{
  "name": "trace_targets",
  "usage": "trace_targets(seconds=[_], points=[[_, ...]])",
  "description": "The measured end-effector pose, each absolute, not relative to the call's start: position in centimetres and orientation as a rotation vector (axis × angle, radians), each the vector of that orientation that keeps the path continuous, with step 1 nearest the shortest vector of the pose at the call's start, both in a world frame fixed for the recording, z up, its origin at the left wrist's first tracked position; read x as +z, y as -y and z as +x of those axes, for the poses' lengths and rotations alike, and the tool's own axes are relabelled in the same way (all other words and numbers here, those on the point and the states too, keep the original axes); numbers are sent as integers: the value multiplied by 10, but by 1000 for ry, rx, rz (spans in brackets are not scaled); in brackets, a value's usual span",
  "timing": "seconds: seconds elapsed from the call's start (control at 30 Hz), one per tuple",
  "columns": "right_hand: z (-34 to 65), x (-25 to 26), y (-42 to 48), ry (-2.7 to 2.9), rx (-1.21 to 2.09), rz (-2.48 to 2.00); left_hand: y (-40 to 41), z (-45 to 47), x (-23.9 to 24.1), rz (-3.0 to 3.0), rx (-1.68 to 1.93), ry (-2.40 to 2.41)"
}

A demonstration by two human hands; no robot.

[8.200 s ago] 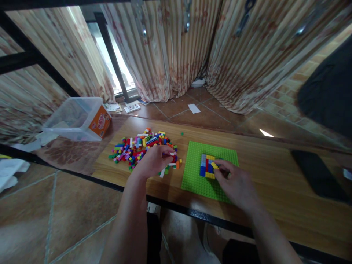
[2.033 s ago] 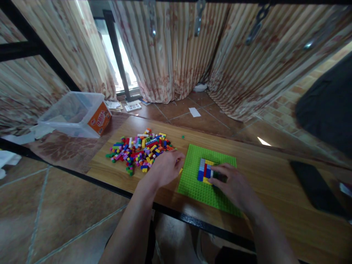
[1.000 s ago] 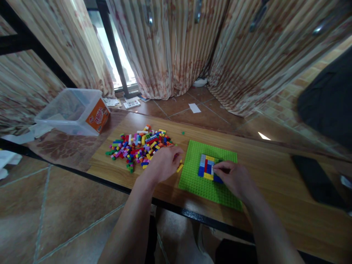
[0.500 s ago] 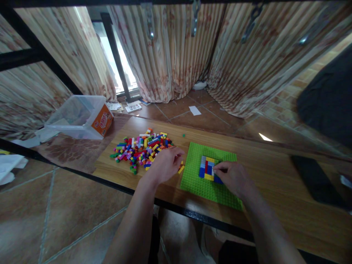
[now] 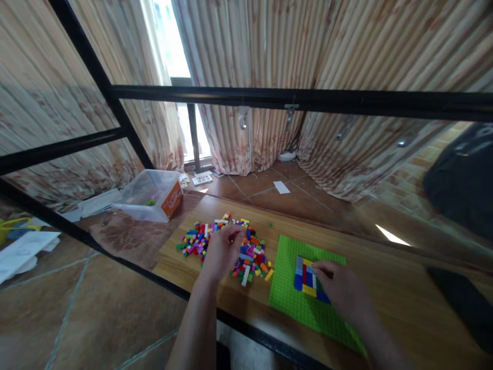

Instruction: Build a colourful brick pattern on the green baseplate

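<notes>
Wood-topped desk [image 5: 396, 293], curtains [image 5: 265, 51] behind. My left hand [image 5: 223, 249], loosely curled, over piled toy bricks [image 5: 250, 255]; my right hand [image 5: 341, 285], fingers bunched, at the brick build [image 5: 304, 276] on the green baseplate [image 5: 284, 288]. Can't make out whether either grips anything.

Baseplate [image 5: 283, 288] is rocking lime green, brick build [image 5: 308, 279] is mixing blues, yellow, red and white, brick pile [image 5: 252, 256] is going full rainbow, curtains [image 5: 239, 46] are wearing reddish blotches on cream.

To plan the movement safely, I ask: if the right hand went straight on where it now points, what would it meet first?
Probably the multicoloured brick build on the green baseplate. The right hand appears at or slightly over it, but the depth is unclear.
</notes>
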State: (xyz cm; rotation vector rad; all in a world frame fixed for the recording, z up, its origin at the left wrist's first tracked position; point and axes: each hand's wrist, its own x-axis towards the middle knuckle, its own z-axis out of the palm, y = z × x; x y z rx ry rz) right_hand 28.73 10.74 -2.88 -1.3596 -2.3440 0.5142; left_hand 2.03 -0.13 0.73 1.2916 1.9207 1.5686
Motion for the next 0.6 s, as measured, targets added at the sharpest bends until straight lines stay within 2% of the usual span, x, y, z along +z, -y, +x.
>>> trace_targets(seconds=[0.13,0.3,0.43,0.6], points=[[221,-11,-133,2414,397,-1167,3,8,13,864,1887,-1854],[143,-25,-161,2595,323,-1131,14,-12,22,464,2144,-1832],[129,-42,-149,2657,361,-1082,25,-27,25,306,2254,-1729],[133,-38,-124,2672,527,-999,31,-34,24,279,2256,-1708]])
